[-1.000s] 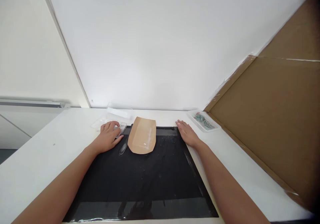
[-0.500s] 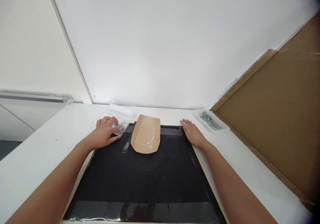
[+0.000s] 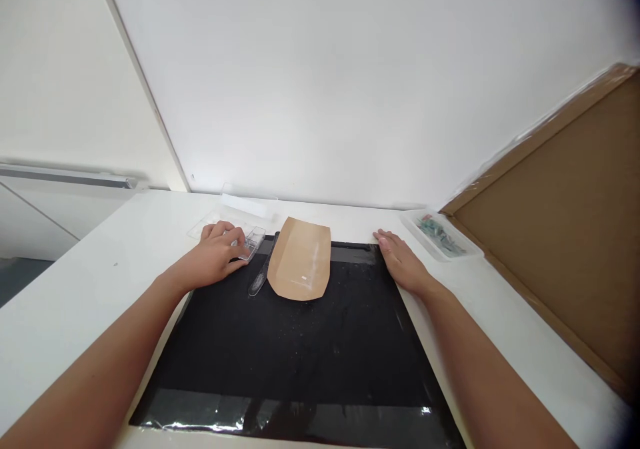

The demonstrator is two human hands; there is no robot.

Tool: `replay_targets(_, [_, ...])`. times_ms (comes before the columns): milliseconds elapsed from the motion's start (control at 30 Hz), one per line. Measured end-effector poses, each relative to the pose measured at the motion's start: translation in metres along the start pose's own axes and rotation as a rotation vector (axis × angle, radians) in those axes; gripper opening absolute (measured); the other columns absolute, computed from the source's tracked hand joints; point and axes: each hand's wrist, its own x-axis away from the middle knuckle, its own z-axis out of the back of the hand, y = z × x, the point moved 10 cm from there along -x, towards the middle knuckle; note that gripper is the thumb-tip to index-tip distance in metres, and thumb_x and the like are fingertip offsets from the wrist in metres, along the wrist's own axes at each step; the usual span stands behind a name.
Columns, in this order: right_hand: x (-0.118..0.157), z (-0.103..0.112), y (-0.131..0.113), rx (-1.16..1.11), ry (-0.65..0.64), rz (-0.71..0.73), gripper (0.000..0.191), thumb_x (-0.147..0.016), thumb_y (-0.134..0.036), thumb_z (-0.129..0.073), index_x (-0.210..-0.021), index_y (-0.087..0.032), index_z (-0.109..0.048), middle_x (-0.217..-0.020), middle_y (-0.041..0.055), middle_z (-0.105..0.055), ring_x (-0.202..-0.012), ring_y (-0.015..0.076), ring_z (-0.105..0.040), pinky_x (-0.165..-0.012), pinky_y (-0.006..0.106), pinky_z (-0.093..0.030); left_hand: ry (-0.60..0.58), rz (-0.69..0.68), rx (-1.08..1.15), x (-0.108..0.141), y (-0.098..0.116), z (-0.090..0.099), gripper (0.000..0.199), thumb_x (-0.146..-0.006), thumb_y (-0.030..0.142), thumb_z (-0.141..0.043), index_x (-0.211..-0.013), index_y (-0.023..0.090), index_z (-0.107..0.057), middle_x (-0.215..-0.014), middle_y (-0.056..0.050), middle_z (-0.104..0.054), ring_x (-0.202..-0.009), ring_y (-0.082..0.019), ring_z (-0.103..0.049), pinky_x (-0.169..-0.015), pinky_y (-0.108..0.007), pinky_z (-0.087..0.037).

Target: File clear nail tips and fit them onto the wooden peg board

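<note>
My left hand [image 3: 215,257] is at the far left corner of a black mat, on a clear plastic compartment box [image 3: 257,241]. Its fingers curl over the box, and thumb and index finger close around the near wall; what lies in the compartments under them is hidden. My right hand [image 3: 403,263] lies flat at the mat's far right corner, fingers stretched out and holding nothing. Between the hands, a brown paper tray [image 3: 303,255] rests on the mat with a tiny white piece [image 3: 305,277] in it. Left of the tray lies a dark, narrow tool with a rounded, whitish-smeared end [image 3: 259,282].
The black mat [image 3: 300,349] has shiny tape along its edges and covers much of the white table [image 3: 75,295]. A translucent tub [image 3: 443,235] of green and red pieces stands at the right, beside a cardboard panel [image 3: 560,215]. A white wall rises behind.
The whole view has shifted slightly, so things sit a little higher and further right. My left fingers remain on the box with a small change in their bend; my right hand stays flat.
</note>
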Motion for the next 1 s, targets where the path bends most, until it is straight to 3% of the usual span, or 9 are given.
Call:
replay_targets(233, [0.0,0.0,-0.001,0.001,-0.018,-0.008,0.077,-0.107,-0.063,-0.01,-0.151,-0.02,-0.055,-0.163,0.0102,-0.049,-0.155,0.0315,-0.04,-0.129,0.058,-0.031,0.0,-0.012,0.006,-0.001,-0.001,0.003,0.018,-0.101,0.039,-0.063,-0.101,0.027,-0.076,-0.1,-0.008,-0.065,-0.106,-0.03,-0.05,-0.091,-0.044,-0.033])
replay_targets(467, [0.002,0.002,-0.004,0.016,-0.026,-0.021,0.075,-0.106,-0.063,-0.01,-0.152,-0.023,-0.055,-0.163,0.0083,-0.05,-0.155,0.0314,-0.039,-0.127,0.06,-0.033,-0.032,0.025,0.077,-0.001,-0.002,0.008,0.017,-0.098,0.04,-0.065,-0.097,0.028,-0.077,-0.096,-0.006,-0.069,-0.107,-0.03,-0.051,-0.09,-0.043,-0.031])
replay_targets(800, [0.002,0.001,-0.004,0.028,-0.045,-0.025,0.077,-0.106,-0.063,-0.009,-0.153,-0.021,-0.053,-0.164,0.0098,-0.048,-0.156,0.0309,-0.037,-0.129,0.059,-0.03,-0.011,-0.002,0.115,0.001,-0.001,0.017,0.024,-0.101,0.043,-0.062,-0.101,0.027,-0.079,-0.104,-0.007,-0.07,-0.105,-0.027,-0.051,-0.096,-0.044,-0.04])
replay_targets(1000, [0.002,0.0,-0.004,0.014,-0.027,0.003,0.075,-0.106,-0.063,-0.01,-0.153,-0.024,-0.053,-0.164,0.0103,-0.048,-0.156,0.0327,-0.038,-0.127,0.062,-0.031,0.019,-0.031,0.186,0.0,-0.006,0.016,0.03,-0.103,0.049,-0.06,-0.099,0.032,-0.084,-0.095,-0.007,-0.072,-0.099,-0.025,-0.052,-0.088,-0.039,-0.046])
